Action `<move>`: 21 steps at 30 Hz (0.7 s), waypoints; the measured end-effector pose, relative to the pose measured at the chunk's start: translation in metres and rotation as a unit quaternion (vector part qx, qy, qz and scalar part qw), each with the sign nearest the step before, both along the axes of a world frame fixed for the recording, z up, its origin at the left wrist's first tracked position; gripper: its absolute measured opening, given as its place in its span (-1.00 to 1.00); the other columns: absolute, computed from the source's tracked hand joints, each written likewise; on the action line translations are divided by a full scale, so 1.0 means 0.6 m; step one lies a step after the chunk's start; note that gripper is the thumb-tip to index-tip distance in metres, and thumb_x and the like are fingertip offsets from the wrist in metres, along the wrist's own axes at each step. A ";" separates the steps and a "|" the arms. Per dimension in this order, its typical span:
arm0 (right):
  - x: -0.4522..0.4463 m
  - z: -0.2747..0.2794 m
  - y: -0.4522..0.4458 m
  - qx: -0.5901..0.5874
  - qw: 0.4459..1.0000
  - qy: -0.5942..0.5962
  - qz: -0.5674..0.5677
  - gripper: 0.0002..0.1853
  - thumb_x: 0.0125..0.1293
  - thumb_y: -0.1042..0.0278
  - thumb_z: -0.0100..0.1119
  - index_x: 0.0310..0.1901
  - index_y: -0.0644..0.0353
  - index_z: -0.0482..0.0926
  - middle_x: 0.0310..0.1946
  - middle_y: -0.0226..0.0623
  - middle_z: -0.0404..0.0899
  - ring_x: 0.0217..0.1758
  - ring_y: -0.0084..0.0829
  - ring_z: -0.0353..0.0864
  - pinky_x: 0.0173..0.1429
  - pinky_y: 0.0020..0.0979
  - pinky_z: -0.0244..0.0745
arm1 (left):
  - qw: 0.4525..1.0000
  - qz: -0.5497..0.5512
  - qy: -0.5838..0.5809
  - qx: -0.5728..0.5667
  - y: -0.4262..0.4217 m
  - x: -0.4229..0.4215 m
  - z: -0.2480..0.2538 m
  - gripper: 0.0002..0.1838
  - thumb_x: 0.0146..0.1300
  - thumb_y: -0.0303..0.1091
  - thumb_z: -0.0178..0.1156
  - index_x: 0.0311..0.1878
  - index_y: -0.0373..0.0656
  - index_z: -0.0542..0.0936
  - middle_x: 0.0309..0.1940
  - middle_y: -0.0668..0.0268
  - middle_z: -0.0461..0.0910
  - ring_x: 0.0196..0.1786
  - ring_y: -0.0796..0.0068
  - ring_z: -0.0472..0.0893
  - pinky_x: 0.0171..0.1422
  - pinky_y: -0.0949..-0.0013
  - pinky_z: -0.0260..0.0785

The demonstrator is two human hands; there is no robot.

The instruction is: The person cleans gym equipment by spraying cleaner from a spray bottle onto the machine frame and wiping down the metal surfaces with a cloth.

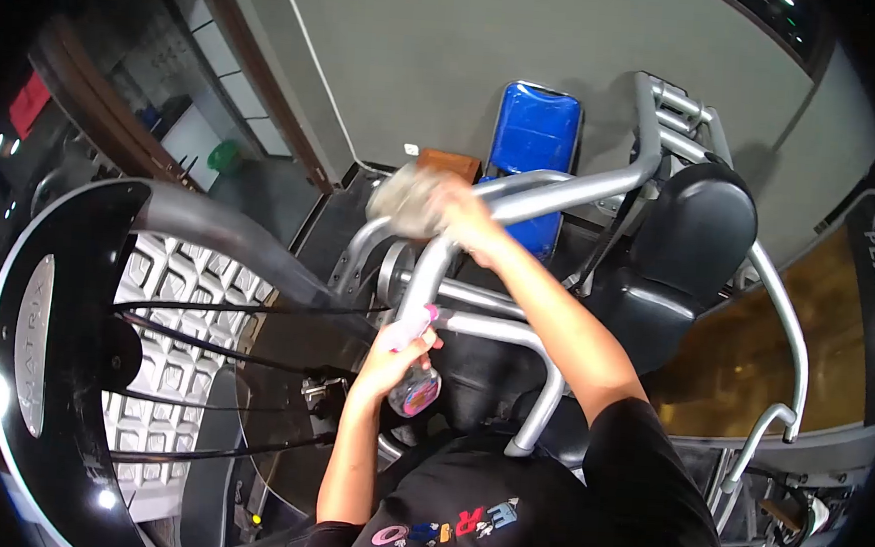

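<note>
My left hand is wrapped round a spray bottle with a pink and white trigger head and a see-through body with a pink label. It is held beside a silver tube of a gym machine. Farther forward, my right hand is closed on a greyish-beige cloth, both blurred by motion. The cloth is at the silver frame near the bend of a curved bar; whether it presses on the metal I cannot tell.
The machine's black padded seat back stands to the right. A blue folding chair leans at the grey wall. On the left are a large black machine housing, black cables and a white patterned panel.
</note>
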State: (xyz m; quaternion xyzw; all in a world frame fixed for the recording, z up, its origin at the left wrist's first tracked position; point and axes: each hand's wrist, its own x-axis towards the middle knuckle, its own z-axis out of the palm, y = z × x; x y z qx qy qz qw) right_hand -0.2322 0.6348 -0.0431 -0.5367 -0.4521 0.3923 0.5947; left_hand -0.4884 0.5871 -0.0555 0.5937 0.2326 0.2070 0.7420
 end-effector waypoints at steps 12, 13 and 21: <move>0.044 -0.014 -0.022 0.142 0.944 0.122 -0.271 -0.44 0.58 0.12 0.03 0.38 0.42 0.32 0.24 -0.02 0.52 0.32 -0.31 0.48 0.41 -0.34 0.33 | 0.950 0.216 0.180 0.139 -0.057 -0.034 0.097 -0.72 0.33 -0.32 0.26 -0.06 -0.37 0.67 -0.43 0.26 0.67 -0.48 0.61 0.57 -0.37 0.47 0.47; 0.043 -0.010 -0.026 0.137 0.949 0.118 -0.260 -0.43 0.57 0.13 0.03 0.37 0.45 0.33 0.24 0.02 0.52 0.34 -0.31 0.46 0.42 -0.34 0.31 | 0.931 0.220 0.226 0.184 -0.054 -0.038 0.117 -0.71 0.30 -0.25 0.30 -0.28 -0.37 0.64 -0.56 0.27 0.61 -0.50 0.60 0.56 -0.37 0.41 0.44; 0.035 -0.018 -0.022 0.134 0.951 0.044 -0.274 -0.54 0.58 0.13 0.01 0.28 0.35 0.45 0.14 -0.09 0.59 0.23 -0.36 0.53 0.37 -0.35 0.34 | 0.876 0.212 0.307 0.305 -0.039 -0.068 0.118 -0.66 0.22 -0.23 0.31 -0.49 -0.31 0.51 -0.65 0.05 0.48 -0.58 0.09 0.52 -0.39 0.17 0.34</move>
